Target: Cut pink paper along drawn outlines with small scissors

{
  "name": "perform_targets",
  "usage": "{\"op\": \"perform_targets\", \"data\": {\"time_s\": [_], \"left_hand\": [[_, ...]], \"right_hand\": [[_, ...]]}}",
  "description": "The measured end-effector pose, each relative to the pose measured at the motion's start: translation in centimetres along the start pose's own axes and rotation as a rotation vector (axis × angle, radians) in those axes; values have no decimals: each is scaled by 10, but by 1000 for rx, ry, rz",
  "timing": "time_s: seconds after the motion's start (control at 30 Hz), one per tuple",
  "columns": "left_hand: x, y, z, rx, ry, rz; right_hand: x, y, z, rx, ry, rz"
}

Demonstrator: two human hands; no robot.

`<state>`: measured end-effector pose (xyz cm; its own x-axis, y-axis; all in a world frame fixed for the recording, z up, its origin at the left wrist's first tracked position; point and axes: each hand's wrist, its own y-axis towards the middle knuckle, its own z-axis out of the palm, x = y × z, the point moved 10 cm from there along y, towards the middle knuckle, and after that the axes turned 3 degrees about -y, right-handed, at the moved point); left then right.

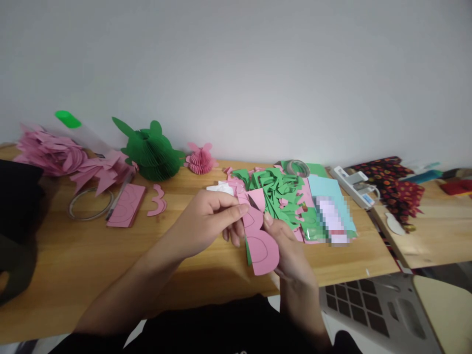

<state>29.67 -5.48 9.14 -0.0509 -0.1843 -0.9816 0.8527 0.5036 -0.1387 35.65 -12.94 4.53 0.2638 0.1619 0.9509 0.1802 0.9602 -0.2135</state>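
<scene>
Between my two hands is a piece of pink paper point(262, 253) with a scalloped right edge and curved pencil lines drawn on it. My left hand point(216, 214) pinches its upper left part between thumb and fingers. On the right side, my right hand point(293, 250) is closed on the paper, thumb near the notch between two scallops; its other fingers are mostly hidden. A dark sliver shows by the upper flap, too unclear to name. A green strip point(248, 251) peeks out beneath the paper's left edge.
Green paper scraps point(275, 191) lie heaped behind my hands. To the left are marked pink paper point(127, 206), a scalloped pink cutout point(158, 200), a tape roll point(91, 216), a green honeycomb paper figure point(153, 155) and a small pink one point(201, 160). A power strip point(354, 187) lies right.
</scene>
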Motion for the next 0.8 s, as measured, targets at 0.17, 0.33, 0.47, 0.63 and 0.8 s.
{"op": "perform_targets", "data": {"time_s": [0.17, 0.33, 0.47, 0.63, 0.8], "left_hand": [[-1, 0, 0, -2, -13, 20], [-2, 0, 0, -16, -35, 33], [-2, 1, 0, -29, -49, 44], [0, 2, -1, -33, -40, 46], [-1, 1, -1, -41, -47, 45]], "right_hand": [[2, 0, -2, -40, -44, -2], [2, 1, -2, -51, -43, 1], [7, 2, -4, -67, -30, -54], [10, 2, -4, -87, 4, -105], [9, 3, -2, -98, 1, -89]]}}
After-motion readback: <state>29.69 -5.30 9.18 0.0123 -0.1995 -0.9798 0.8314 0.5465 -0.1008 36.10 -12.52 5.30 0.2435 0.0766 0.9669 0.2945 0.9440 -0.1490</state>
